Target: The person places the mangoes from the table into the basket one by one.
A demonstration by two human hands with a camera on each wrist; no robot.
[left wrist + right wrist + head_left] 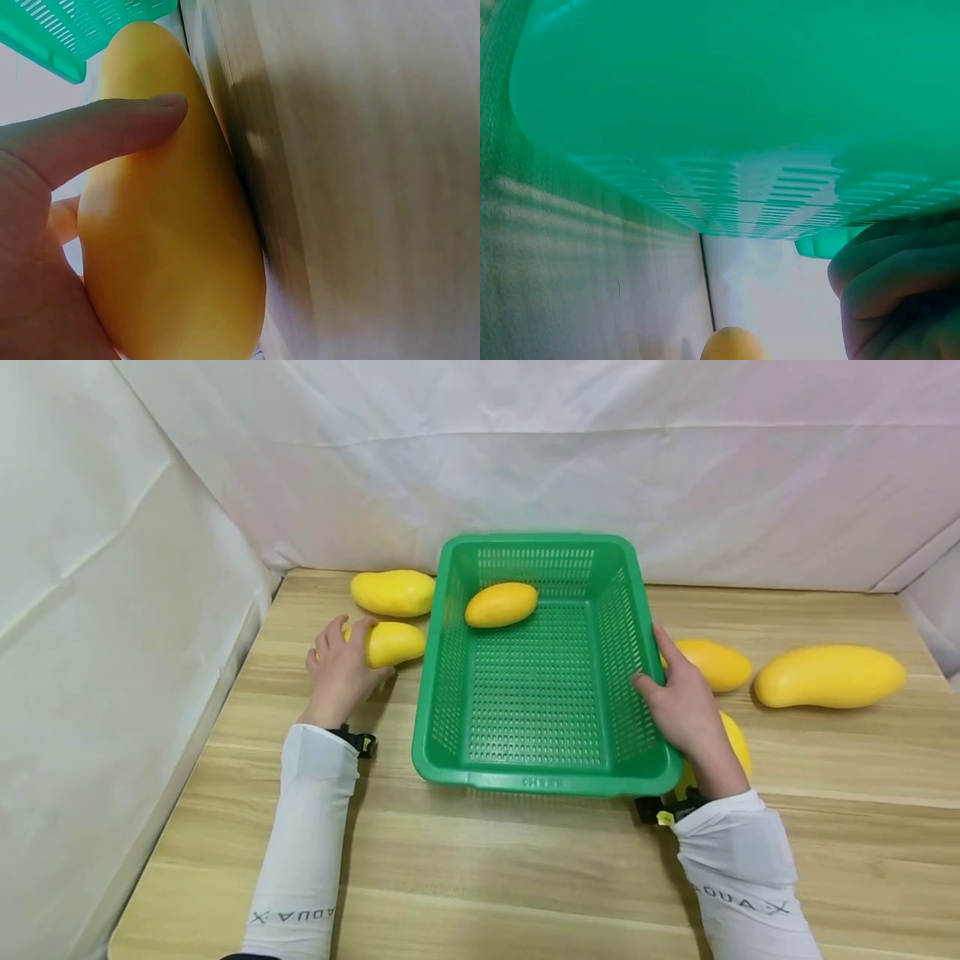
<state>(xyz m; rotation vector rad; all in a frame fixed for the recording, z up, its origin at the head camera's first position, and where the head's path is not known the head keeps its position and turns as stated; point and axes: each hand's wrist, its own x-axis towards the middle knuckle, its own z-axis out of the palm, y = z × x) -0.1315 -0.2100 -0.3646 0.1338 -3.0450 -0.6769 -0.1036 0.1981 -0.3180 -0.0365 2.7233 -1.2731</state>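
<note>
My left hand (341, 668) grips a yellow mango (395, 643) just left of the green plastic basket (547, 782). In the left wrist view the thumb lies across that mango (169, 240), close over the wooden table. My right hand (686, 710) holds the basket by its right rim, thumb on the inner side. From the right wrist, curled fingers (900, 281) show beneath the rim, beside the slotted wall. Inside the basket, one mango (501, 604) lies near the back left corner.
Behind the gripped mango lies another mango (393, 592), against the basket's left side. To the right are a mango (712, 665) by the right hand, a long one (828, 677) farther out, and one (737, 745) partly hidden under the right wrist. White cloth (555, 477) hangs behind the table.
</note>
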